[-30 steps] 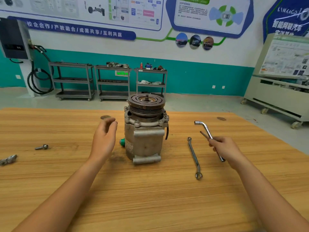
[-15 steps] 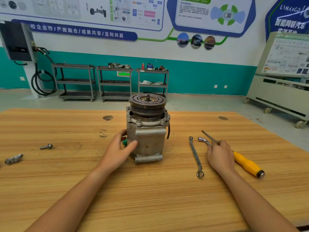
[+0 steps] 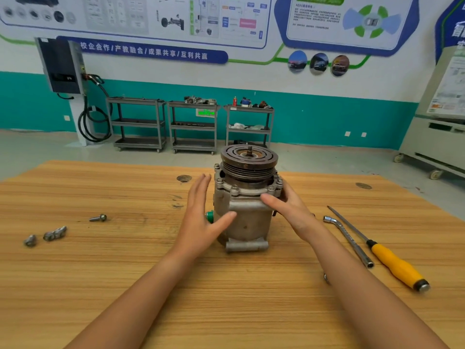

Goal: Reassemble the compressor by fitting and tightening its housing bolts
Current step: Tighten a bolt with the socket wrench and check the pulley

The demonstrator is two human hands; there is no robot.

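My left hand [image 3: 198, 222] flat-fingered, thumb touching grey metal compressor [image 3: 246, 224] upright mid wooden table [image 3: 239, 303], palm half-hiding green cap [image 3: 209, 215]; right hand [image 3: 289, 207] wraps its right side. At right bent steel wrench [image 3: 349, 240], yellow-handled screwdriver [image 3: 395, 263]; at left loose bolt [image 3: 98, 218]

bright, even indoor light fills the whole room. only a soft, faint shadow pools at the foot of the compressor [image 3: 247, 226] on the counter [image 3: 100, 273]. wide-angle bend bows the counter's far edge and leans the wall posters [image 3: 234, 18] outward. centre looks crisp; poster print and the far shelves [image 3: 193, 124] go soft and smeary.
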